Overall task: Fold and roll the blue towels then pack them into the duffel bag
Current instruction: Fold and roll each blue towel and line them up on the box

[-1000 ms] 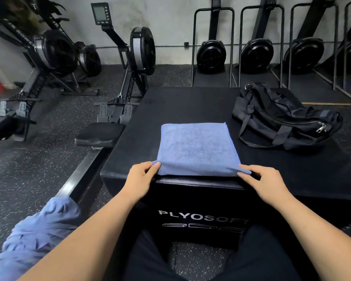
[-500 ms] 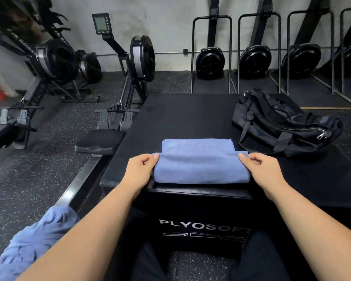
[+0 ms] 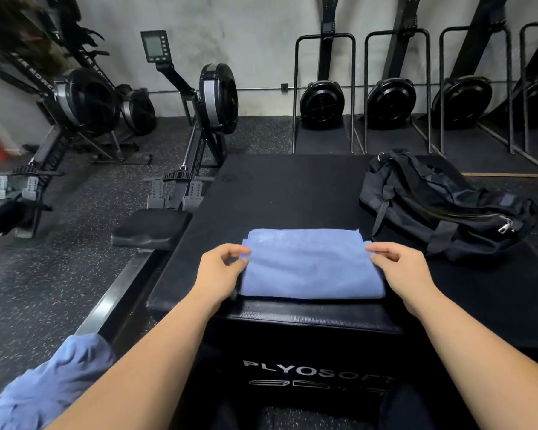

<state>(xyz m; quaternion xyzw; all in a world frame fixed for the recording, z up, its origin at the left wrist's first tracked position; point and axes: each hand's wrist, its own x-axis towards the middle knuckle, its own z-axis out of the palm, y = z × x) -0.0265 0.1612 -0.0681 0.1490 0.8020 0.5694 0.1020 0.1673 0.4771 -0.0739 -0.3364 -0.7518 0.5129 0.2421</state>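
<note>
My left hand (image 3: 222, 270) and right hand (image 3: 399, 268) touch the ends of a folded blue towel (image 3: 311, 268) on the black surface (image 3: 286, 190), duffel bag (image 3: 441, 206) nearby.

towel (image 3: 312, 265): soft matt terry cloth | duffel bag (image 3: 441, 206): matt woven fabric | plyo box (image 3: 292, 187): grained matt vinyl

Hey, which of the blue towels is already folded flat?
The towel on the black box, flat and squared between the left hand and right hand. The other towel, lower left, is a crumpled heap.
</note>
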